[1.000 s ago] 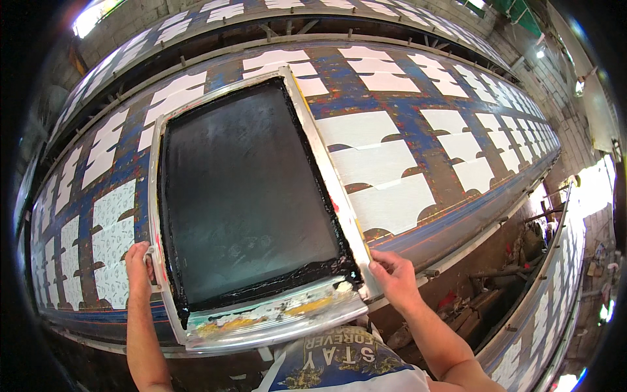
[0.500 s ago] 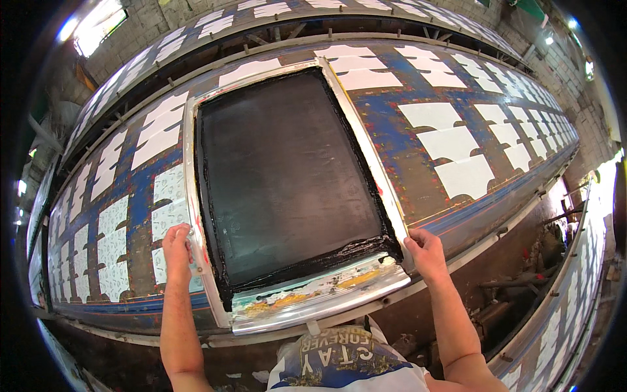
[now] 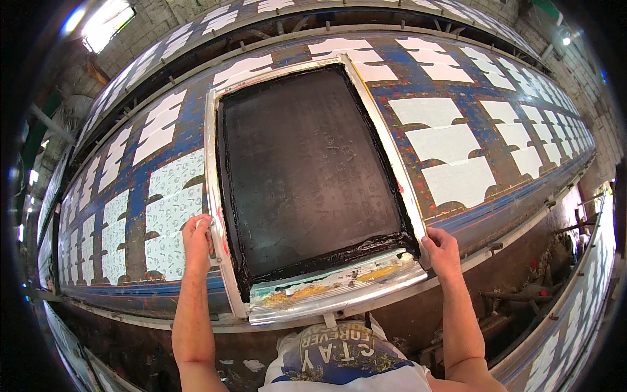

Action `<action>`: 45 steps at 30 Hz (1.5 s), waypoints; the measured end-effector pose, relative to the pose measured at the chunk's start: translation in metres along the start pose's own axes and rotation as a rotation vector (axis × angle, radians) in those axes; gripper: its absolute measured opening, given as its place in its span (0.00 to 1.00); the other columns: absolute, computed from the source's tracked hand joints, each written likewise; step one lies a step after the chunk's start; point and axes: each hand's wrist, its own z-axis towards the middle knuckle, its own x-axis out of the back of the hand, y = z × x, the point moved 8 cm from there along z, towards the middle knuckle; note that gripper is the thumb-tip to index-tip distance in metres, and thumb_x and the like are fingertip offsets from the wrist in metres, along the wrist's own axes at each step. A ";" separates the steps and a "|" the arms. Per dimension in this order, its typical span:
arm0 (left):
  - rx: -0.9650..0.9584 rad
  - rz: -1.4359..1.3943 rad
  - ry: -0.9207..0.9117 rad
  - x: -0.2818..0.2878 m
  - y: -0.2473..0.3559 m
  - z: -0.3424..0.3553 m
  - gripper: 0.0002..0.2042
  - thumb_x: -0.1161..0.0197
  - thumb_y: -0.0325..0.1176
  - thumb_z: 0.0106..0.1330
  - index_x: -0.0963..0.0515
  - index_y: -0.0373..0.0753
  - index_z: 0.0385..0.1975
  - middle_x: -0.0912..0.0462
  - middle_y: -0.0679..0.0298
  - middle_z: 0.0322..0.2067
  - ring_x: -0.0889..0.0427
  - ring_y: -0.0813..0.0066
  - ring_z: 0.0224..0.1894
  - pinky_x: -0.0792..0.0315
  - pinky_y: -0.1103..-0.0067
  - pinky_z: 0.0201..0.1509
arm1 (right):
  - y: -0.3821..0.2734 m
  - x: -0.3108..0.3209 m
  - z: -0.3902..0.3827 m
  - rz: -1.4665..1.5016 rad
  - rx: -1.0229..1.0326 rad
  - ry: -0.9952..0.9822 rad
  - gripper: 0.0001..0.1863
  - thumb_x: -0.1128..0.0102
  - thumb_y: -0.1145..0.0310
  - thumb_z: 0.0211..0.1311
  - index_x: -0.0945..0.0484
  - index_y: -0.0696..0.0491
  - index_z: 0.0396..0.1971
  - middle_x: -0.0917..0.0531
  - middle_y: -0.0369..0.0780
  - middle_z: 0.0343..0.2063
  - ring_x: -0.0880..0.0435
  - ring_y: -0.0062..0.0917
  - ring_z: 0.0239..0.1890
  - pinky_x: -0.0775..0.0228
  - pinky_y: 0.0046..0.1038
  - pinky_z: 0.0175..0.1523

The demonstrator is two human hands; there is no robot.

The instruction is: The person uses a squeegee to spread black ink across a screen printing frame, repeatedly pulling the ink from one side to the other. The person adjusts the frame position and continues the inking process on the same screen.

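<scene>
A large screen-printing frame (image 3: 218,196) lies over the long table, its dark mesh (image 3: 313,170) bordered by thick black ink. Faint small motifs show in the mesh, and its near end carries a metal strip (image 3: 339,287) smeared with white, yellow and green. My left hand (image 3: 197,243) is closed on the frame's left side, with part of the grip hidden behind the fingers. On the opposite side, my right hand (image 3: 444,253) pinches the frame's near right edge. Left of the frame lie white cut fabric pieces (image 3: 175,208) printed with small dark motifs.
Plain white fabric pieces (image 3: 444,147) lie in rows to the right. The table's blue-brown surface (image 3: 385,88) has a rail (image 3: 503,247) with small stops along its near edge. Another fabric-covered table (image 3: 575,287) stands at the lower right. A bright window (image 3: 108,26) is at upper left.
Both hands have shifted the frame right along the table. More of the printed fabric beside its left side is uncovered, and faint motifs now show in the mesh.
</scene>
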 end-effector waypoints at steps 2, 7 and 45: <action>-0.006 0.019 0.002 -0.006 0.002 -0.004 0.11 0.32 0.40 0.77 0.16 0.41 0.49 0.30 0.76 0.20 0.37 0.86 0.16 0.45 0.80 0.17 | 0.007 0.006 0.003 -0.004 -0.006 -0.017 0.15 0.33 0.72 0.74 0.13 0.66 0.54 0.09 0.41 0.39 0.13 0.21 0.40 0.20 0.29 0.50; 0.003 0.086 0.019 -0.013 0.002 -0.004 0.10 0.31 0.40 0.76 0.16 0.42 0.48 0.30 0.77 0.20 0.37 0.87 0.16 0.45 0.79 0.18 | 0.007 0.017 -0.001 -0.116 0.034 -0.041 0.14 0.32 0.71 0.73 0.12 0.64 0.52 0.07 0.44 0.39 0.10 0.28 0.40 0.19 0.31 0.51; -0.148 0.524 0.036 -0.018 -0.016 0.012 0.13 0.32 0.32 0.72 0.20 0.42 0.54 0.08 0.47 0.45 0.08 0.45 0.50 0.17 0.57 0.57 | -0.161 -0.206 -0.131 -0.968 1.032 -0.391 0.27 0.30 0.81 0.48 0.12 0.50 0.53 0.11 0.42 0.45 0.11 0.41 0.50 0.18 0.42 0.56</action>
